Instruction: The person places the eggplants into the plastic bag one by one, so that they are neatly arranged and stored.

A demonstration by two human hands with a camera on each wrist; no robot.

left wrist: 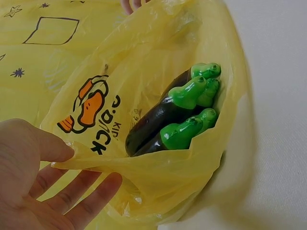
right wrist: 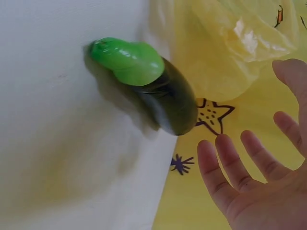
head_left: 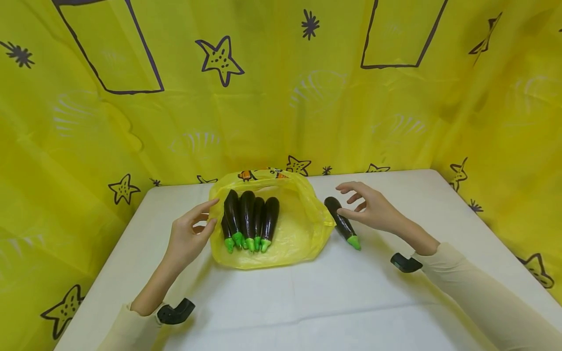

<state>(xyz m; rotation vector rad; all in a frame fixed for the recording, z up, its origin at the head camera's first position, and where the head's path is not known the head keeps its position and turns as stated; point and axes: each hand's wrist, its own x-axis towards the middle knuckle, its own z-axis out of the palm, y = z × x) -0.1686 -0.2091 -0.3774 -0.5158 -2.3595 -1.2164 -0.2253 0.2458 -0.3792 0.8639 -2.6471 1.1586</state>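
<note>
A yellow plastic bag (head_left: 294, 243) with a printed duck lies with its mouth spread toward me. Several dark eggplants (head_left: 248, 217) with green stem ends lie side by side inside, on its left half. My left hand (head_left: 186, 239) holds the bag's left rim between thumb and fingers, and in the left wrist view the rim (left wrist: 110, 162) passes between them. Right of the bag, a single eggplant (head_left: 346, 227) lies on the table, stem end toward me. Close over its right side is my right hand (head_left: 373, 207), fingers spread and nothing in them, palm facing the eggplant (right wrist: 168, 103).
The table has a white cover (head_left: 351, 302). Yellow curtains (head_left: 263, 112) with drawn starfish and shells hang behind the table and along both sides. A dark wrist device (head_left: 175, 312) sits at the left cuff, another wrist device (head_left: 406, 263) at the right.
</note>
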